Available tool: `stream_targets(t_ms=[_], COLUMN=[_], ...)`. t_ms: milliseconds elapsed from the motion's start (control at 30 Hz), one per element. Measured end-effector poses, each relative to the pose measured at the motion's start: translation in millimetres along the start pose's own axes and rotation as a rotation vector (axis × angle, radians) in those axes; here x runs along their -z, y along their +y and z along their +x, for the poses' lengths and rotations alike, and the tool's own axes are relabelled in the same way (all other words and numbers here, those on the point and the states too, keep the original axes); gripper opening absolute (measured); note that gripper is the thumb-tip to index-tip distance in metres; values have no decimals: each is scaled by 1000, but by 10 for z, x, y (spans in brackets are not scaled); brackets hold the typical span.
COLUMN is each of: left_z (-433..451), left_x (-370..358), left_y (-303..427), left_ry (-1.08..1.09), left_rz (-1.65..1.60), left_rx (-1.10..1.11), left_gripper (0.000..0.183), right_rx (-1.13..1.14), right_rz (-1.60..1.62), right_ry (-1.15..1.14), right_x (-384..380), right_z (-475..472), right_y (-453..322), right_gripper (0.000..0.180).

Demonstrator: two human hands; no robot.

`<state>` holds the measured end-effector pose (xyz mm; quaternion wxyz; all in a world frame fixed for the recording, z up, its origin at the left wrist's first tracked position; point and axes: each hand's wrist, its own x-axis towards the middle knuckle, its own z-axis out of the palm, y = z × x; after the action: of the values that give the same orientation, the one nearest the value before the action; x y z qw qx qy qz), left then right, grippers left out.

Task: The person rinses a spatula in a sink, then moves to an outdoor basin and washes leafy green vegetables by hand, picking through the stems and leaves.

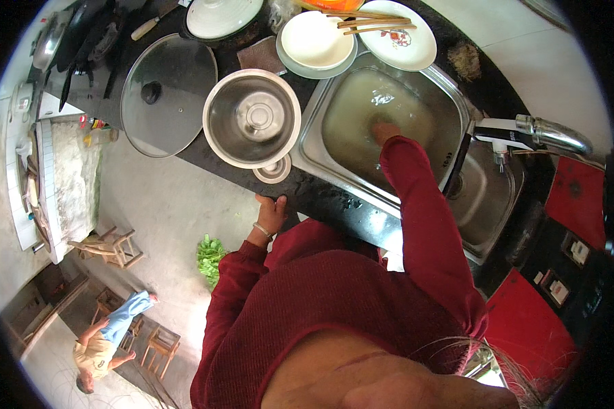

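Observation:
My right hand [386,132] dips into cloudy water in the larger basin of a stainless steel sink [307,148]; its fingers are under the water and hidden. My left hand [272,212] rests at the front edge of the black countertop [317,197], thumb and a finger showing, with no object seen in it. Near it stand a small metal dish [273,171] and a deep stainless steel bowl [258,117]. White bowls [317,38] are stacked at the sink's back left corner. Chopsticks [376,23] lie across a white plate [401,46] at the back.
A glass lid [169,97] and a pot with a white lid [224,15] are left of the bowl. The faucet [552,134] stands at the sink's right. Leafy greens [211,259] lie on the floor. A person [105,337] is farther off near wooden stools [161,345].

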<state>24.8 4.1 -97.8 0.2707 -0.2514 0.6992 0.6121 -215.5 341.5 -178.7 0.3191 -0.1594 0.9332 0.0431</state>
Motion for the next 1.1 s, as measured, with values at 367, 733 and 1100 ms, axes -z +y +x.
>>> stream_targets(t_ms=[367, 733, 1100], left_z=[58, 187, -26], left_x=[3, 52, 937], left_y=[-19, -72, -409], left_ry=[-7, -134, -224], left_rz=[23, -121, -39], left_rx=[-24, -31, 97], left_gripper=[41, 47, 49], right_rx=[-22, 90, -337], right_rz=[175, 422, 421], right_ry=[27, 285, 533], right_x=[-678, 410, 154], right_z=[122, -1538, -2282], right_y=[195, -448, -983], right_gripper=[29, 36, 40])
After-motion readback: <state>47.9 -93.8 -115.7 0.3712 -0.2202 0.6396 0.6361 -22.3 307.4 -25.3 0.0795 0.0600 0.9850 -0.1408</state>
